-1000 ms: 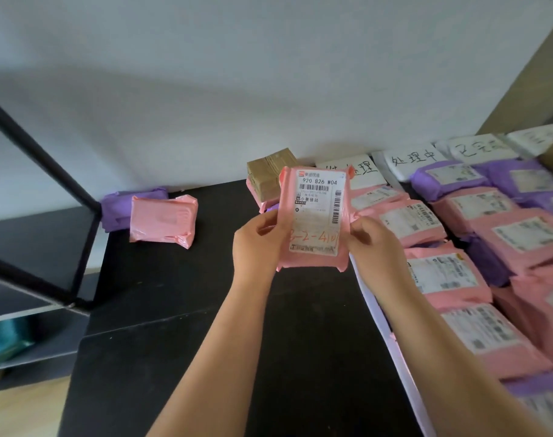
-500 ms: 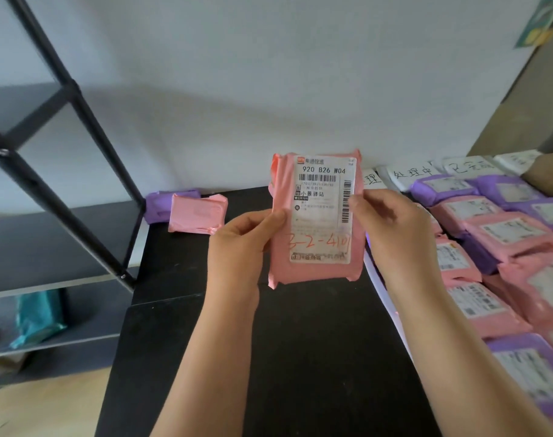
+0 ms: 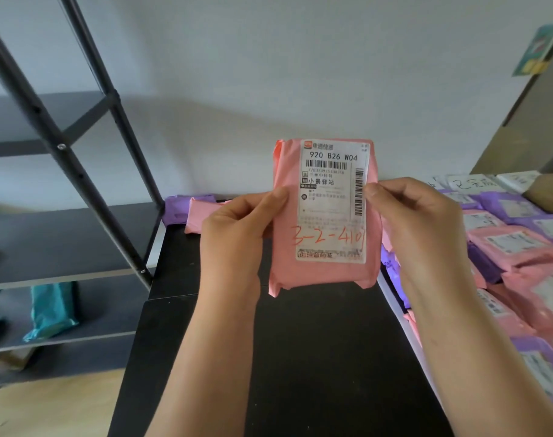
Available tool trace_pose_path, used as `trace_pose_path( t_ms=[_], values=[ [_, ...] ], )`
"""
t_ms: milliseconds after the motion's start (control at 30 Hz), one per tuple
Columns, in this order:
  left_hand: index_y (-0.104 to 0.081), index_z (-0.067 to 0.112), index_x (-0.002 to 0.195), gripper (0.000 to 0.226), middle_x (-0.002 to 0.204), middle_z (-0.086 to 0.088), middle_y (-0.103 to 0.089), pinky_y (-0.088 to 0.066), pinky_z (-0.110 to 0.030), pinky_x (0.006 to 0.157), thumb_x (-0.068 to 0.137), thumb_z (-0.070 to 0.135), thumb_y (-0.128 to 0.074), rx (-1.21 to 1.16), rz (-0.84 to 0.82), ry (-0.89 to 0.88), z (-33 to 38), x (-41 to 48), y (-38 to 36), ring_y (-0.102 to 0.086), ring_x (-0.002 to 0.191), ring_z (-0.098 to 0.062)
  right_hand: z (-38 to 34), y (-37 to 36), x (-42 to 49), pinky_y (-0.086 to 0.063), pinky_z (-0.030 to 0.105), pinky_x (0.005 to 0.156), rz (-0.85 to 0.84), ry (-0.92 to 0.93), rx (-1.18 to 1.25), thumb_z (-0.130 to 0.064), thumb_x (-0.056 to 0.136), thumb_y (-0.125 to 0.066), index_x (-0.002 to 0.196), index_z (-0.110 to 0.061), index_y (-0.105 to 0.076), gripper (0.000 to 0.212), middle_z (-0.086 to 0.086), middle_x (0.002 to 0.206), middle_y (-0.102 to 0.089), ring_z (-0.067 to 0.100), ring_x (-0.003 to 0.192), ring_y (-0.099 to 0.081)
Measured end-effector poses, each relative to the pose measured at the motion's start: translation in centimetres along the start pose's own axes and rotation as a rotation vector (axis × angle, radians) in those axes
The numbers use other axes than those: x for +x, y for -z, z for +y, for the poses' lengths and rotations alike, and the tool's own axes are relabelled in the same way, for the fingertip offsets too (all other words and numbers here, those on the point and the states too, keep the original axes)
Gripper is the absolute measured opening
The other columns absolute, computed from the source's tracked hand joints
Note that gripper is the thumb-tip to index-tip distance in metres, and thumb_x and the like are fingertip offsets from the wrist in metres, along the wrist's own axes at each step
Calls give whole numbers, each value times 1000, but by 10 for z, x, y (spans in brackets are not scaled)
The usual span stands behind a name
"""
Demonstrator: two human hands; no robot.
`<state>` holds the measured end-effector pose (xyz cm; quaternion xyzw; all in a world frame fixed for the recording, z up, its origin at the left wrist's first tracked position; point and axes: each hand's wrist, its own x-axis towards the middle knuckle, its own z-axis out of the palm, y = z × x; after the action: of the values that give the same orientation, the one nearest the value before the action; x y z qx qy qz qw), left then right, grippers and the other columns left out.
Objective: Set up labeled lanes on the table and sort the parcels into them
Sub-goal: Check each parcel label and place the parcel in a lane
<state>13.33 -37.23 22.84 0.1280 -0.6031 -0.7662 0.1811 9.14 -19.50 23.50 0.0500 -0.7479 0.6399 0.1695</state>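
Note:
I hold a pink parcel (image 3: 324, 216) upright in front of me, above the black table (image 3: 316, 357). Its white shipping label faces me, with "3-2-4101" written on it in red. My left hand (image 3: 237, 234) grips its left edge with the thumb on the front. At the right edge, my right hand (image 3: 417, 222) pinches the parcel, thumb on the label. To the right lie rows of pink and purple parcels (image 3: 521, 247) behind a white strip (image 3: 398, 313). White lane labels (image 3: 470, 184) with handwriting stand at the far end of those rows.
A pink parcel (image 3: 199, 216) and a purple parcel (image 3: 180, 209) lie at the table's far left corner. A dark metal shelf rack (image 3: 63, 152) stands to the left, with teal bags (image 3: 51, 310) on a lower shelf. A white wall runs behind the table.
Both hands have raised the pink parcel higher and closer to me. My view has turned left, so the sorted rows slid toward the right edge and the brown box is now hidden.

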Motion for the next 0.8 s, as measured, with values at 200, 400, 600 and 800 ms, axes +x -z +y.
trace_pose_path(
  t_ms=[200, 400, 600, 800],
  values=[
    [-79, 21, 76, 14, 86, -2, -77, -61, -49, 77, 80, 34, -80, 17, 93, -57, 9, -6, 9, -75, 83, -27, -7, -8, -8, -53, 18, 62, -92, -26, 41, -26, 94, -66, 85, -26, -75, 13, -11, 87, -76, 6, 76, -69],
    [-78, 28, 69, 16, 84, 4, -77, -62, -39, 74, 83, 33, -78, -12, 234, -62, 4, -1, 20, -75, 80, -17, -1, -12, -19, -43, 2, 61, -260, -26, -43, -32, 91, -69, 87, -31, -75, 7, -23, 82, -74, -9, 81, -67],
    [-80, 22, 78, 11, 87, 4, -78, -60, -25, 67, 87, 28, -75, -58, 186, -27, 3, 1, 18, -75, 83, -16, 1, -13, -21, -50, 8, 61, -144, 14, -98, -20, 92, -69, 80, -22, -75, 14, -11, 74, -74, 7, 76, -68],
    [-76, 22, 103, 16, 97, 8, -77, -61, -31, 78, 89, 26, -70, -14, 88, -22, 1, 1, 16, -74, 90, -12, 2, -10, -20, -52, 11, 61, -100, -8, -103, -21, 92, -69, 79, -23, -72, 14, -19, 76, -73, -1, 79, -67]
  ],
)
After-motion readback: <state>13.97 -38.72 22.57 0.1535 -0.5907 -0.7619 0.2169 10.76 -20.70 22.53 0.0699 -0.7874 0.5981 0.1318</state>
